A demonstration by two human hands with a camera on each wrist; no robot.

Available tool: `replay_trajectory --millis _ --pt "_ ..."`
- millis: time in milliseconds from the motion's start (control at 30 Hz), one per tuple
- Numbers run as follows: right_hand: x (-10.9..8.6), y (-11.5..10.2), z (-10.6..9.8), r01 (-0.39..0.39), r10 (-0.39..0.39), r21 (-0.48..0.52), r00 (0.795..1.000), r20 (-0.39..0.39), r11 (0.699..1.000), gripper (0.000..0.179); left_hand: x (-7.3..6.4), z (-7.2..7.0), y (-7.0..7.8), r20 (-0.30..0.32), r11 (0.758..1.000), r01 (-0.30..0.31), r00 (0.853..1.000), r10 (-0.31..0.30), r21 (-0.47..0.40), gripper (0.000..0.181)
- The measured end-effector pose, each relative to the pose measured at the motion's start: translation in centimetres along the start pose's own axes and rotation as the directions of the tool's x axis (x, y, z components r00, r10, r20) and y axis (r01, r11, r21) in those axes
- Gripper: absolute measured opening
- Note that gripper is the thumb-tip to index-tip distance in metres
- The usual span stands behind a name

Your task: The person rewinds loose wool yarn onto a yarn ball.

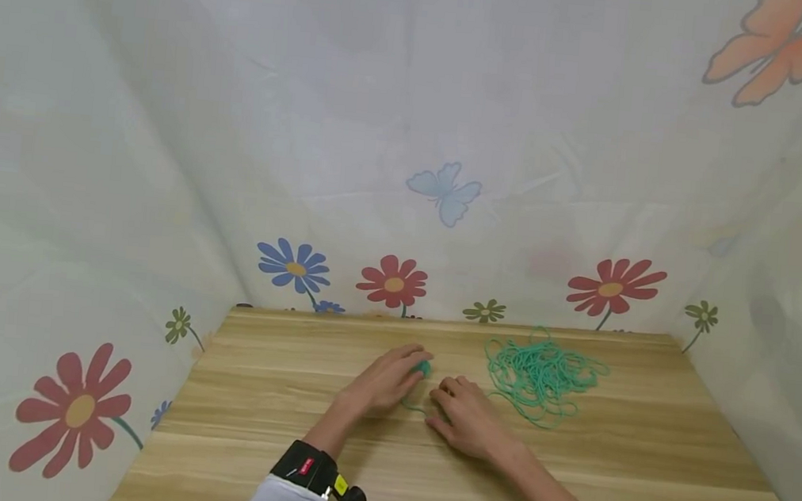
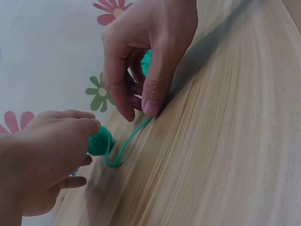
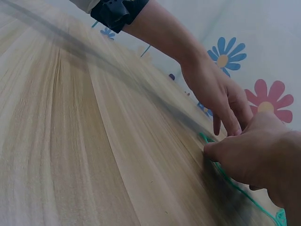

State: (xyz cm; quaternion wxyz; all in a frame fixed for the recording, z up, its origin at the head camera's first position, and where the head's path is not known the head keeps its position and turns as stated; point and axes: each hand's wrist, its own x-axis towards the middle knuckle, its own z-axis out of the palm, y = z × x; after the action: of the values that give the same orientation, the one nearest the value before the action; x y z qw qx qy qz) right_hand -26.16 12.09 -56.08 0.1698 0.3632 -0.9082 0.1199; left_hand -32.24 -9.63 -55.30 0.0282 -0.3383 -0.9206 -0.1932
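Could snag at the loose heap of yarn [image 1: 543,377], given so many crossing loops; might draw up into a knot under a quick pull. Might also lose the small ball of yarn [image 2: 99,143] from the left hand [image 1: 382,380], given a sideways tug or a slack grip. Could twist or loop on itself, with the strand [image 2: 132,134] hanging slack beside the ball.

Curls the left hand's fingers around the ball, near the middle of the table [image 1: 253,381], just beside the right hand [image 1: 466,419]; cannot tell how firmly. Appears to pinch the strand between thumb and fingers of the right hand, with the exact contact hidden behind the thumb. Runs on from there to the heap, toward the back right of the table.

Looks soft, matt and thin, bluish green throughout. Makes a compact, rounded ball at one end, with wraps showing; spreads at the other into a low tangle with stray loops at the edges. Lies on smooth-looking, straight-grained wood, pale brown with darker streaks.
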Motion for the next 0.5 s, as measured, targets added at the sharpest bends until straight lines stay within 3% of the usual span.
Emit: replay_trajectory --millis 267,500 --pt "0.15 0.01 0.61 0.004 -0.005 -0.009 0.999 -0.042 1.000 0.011 0.39 0.54 -0.12 -0.015 0.999 -0.043 0.999 0.042 -0.009 0.036" --pt "0.09 -0.12 0.72 -0.016 0.016 0.008 1.000 -0.026 1.000 0.013 0.16 0.86 -0.50 -0.045 0.998 -0.049 0.998 0.047 -0.047 0.033"
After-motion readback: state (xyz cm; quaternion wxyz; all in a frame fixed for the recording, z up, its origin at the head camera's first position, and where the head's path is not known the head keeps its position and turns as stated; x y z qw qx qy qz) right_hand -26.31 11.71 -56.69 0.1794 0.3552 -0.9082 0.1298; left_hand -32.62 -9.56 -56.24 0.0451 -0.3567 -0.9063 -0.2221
